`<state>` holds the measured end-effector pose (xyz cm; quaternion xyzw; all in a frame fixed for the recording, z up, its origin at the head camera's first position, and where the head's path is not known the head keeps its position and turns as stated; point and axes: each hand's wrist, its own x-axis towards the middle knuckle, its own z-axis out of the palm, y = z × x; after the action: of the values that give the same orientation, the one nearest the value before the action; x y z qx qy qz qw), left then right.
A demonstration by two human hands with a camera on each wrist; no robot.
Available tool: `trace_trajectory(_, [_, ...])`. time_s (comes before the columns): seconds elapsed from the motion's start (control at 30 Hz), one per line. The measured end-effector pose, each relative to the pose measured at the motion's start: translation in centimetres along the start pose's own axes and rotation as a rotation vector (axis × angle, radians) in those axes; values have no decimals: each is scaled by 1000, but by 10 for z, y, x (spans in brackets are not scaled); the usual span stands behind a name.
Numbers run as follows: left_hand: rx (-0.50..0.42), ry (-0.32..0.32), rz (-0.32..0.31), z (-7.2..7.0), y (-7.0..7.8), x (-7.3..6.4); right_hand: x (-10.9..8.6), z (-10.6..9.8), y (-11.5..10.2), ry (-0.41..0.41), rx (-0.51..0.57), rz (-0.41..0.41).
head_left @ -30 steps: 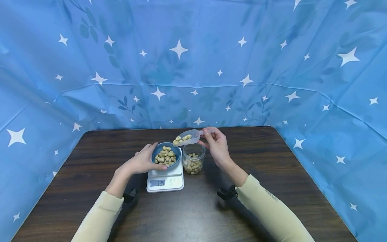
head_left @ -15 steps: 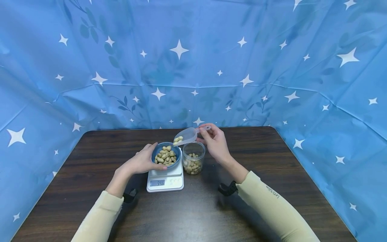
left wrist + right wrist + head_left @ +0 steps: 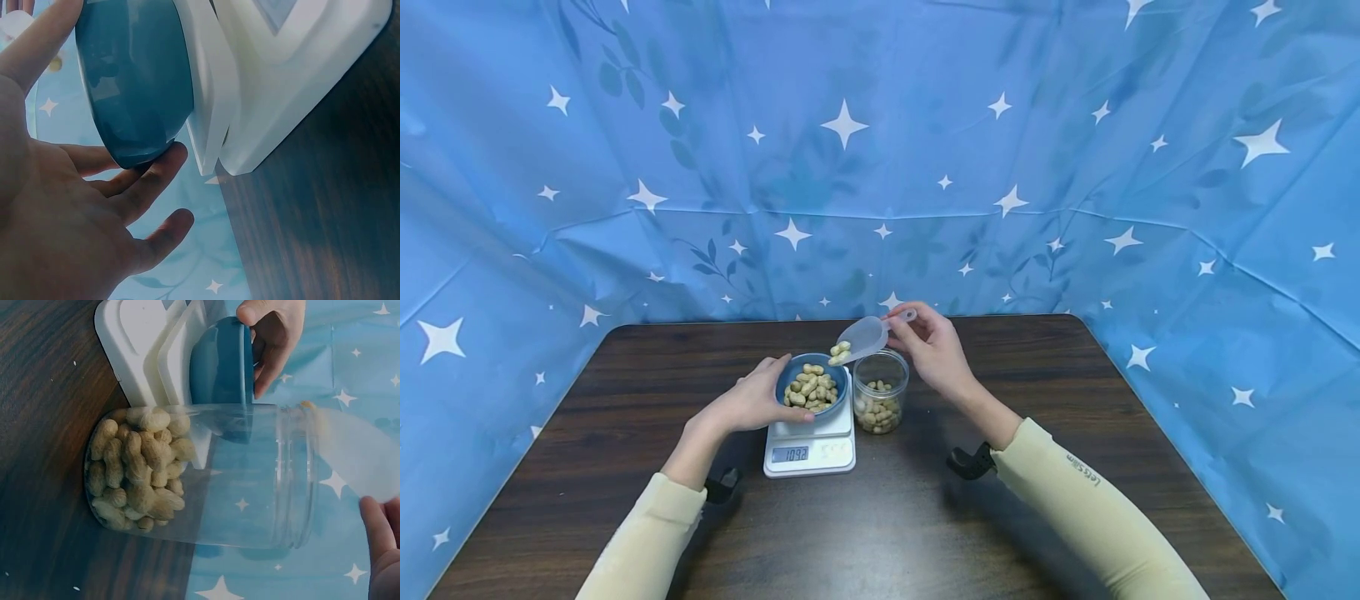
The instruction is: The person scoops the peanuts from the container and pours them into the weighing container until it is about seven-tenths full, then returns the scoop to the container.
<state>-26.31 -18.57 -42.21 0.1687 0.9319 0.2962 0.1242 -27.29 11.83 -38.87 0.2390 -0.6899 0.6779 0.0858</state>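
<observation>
A blue bowl (image 3: 837, 377) of unshelled peanuts (image 3: 808, 390) sits on a white kitchen scale (image 3: 820, 458), whose display reads about 109.2. My left hand (image 3: 752, 406) holds the bowl, thumb at the near rim and fingers round the far side; the left wrist view shows fingertips under its curved wall. With my right hand (image 3: 936, 350) I pinch the handle of a translucent plastic scoop (image 3: 868, 335), tilted down toward the bowl. A few peanuts (image 3: 840, 352) lie at its lip, over the bowl's right rim. Below the scoop stands an open clear jar (image 3: 250, 481), partly filled with peanuts.
The jar stands close against the scale's right side on the dark wooden table (image 3: 1075, 417). Behind the table's far edge hangs a blue curtain (image 3: 880, 167) with white stars. A black strap device (image 3: 972, 461) is on the right wrist.
The scoop has shifted slightly left and tipped more steeply, and fewer peanuts are in it. The scale's reading has climbed from the thirties to about 109. My left hand stays put.
</observation>
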Motion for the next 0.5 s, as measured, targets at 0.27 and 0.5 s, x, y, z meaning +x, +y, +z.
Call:
trace_trajectory(0.27, [-3, -2, -7, 0, 0, 0, 1, -1, -3, -50, -52, -28])
trace_trajectory(0.5, [9, -14, -19, -1, 1, -1, 1, -12, -5, -18, -48, -31])
